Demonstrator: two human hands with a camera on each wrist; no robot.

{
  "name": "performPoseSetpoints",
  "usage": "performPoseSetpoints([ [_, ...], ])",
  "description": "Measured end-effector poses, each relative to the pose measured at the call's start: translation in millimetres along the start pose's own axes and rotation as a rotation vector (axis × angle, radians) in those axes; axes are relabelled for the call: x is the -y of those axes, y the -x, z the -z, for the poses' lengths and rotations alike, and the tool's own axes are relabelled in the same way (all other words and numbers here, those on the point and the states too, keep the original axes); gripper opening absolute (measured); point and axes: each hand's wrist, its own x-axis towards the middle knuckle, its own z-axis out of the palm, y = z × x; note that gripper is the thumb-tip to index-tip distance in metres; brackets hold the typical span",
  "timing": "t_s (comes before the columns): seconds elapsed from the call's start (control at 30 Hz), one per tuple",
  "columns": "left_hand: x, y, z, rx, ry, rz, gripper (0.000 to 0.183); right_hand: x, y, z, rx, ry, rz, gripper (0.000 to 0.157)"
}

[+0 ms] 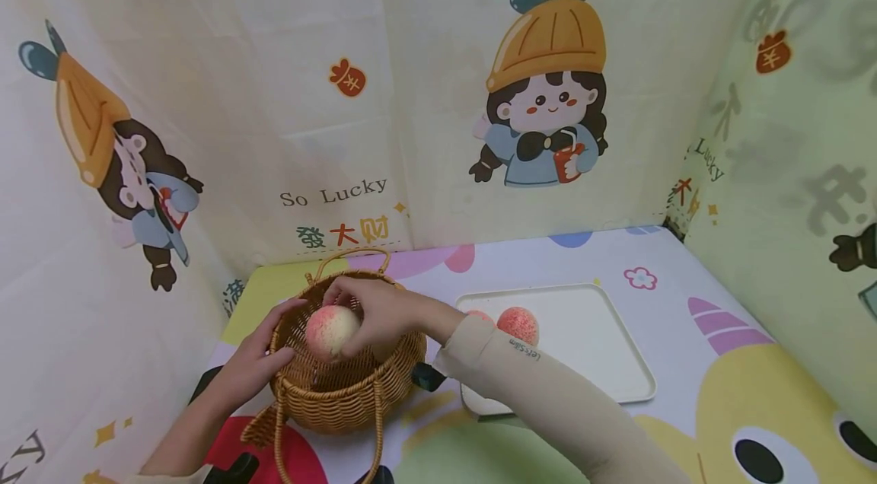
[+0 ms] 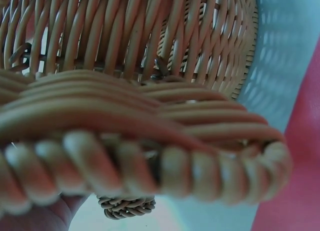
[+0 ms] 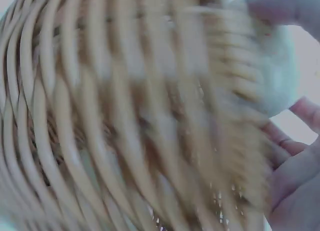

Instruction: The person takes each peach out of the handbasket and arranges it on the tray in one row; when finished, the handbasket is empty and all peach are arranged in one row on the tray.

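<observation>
My right hand (image 1: 373,313) grips a round pink-and-cream peach (image 1: 330,333), its thumb and fingers curled around it. The peach is over the opening of a brown wicker basket (image 1: 342,404). In the right wrist view the peach (image 3: 282,73) shows pale beside the woven rim, and the basket (image 3: 125,91) fills most of the picture, blurred. My left hand (image 1: 256,355) holds the basket's left rim, fingers and thumb over its edge. The left wrist view shows the braided basket (image 2: 135,161) close up, with part of the hand below.
Right of the basket lies a white rectangular tray (image 1: 589,347) with two peaches (image 1: 518,326), one partly behind the right forearm. Basket handles (image 1: 378,423) stick out at front and back. Printed cloth walls (image 1: 425,126) enclose the patterned tabletop (image 1: 658,316).
</observation>
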Motion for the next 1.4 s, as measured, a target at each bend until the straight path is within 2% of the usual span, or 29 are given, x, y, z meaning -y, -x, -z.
performPoseSetpoints([
  [0.13,-0.4,0.1,0.0,-0.002,0.005,0.008,0.072,-6,20,21.3,-0.070,-0.354,0.020,0.066],
  [0.23,-0.3,0.2,0.0,-0.005,0.003,0.003,0.072,-12,42,36.4,-0.099,-0.527,-0.009,0.070],
  [0.33,-0.1,0.3,0.0,-0.004,0.009,-0.004,0.071,-20,66,50.4,-0.124,-0.609,-0.056,0.074],
  [0.57,-1.5,0.1,0.4,-0.007,0.015,0.005,0.071,-51,126,74.5,-0.205,-0.633,-0.116,0.084],
  [0.73,-1.7,-0.6,-0.5,0.000,0.037,0.016,0.072,-78,173,89.3,-0.231,-0.681,-0.138,0.083],
  [0.87,-1.4,-0.8,-0.9,0.001,0.042,0.020,0.072,-95,206,100.6,-0.290,-0.616,-0.179,0.081],
  [0.93,-1.1,-0.8,-1.2,0.002,0.042,0.017,0.072,-103,220,105.6,-0.346,-0.534,-0.223,0.083],
  [1.0,-1.0,-0.9,-1.5,0.001,0.040,0.013,0.072,-110,233,109.7,-0.407,-0.433,-0.261,0.085],
  [1.13,-1.3,-1.0,-1.8,0.000,0.037,0.009,0.072,-126,255,111.9,-0.503,-0.149,-0.336,0.088],
  [1.27,-2.1,-0.5,-1.6,-0.001,0.041,0.013,0.072,-140,268,104.9,-0.481,0.111,-0.346,0.088],
  [1.33,-2.5,-0.4,-1.7,0.000,0.044,0.016,0.072,-146,271,99.8,-0.452,0.182,-0.342,0.089],
  [1.4,-3.0,-0.4,-1.9,0.000,0.047,0.020,0.072,-152,272,94.8,-0.442,0.193,-0.338,0.090],
])
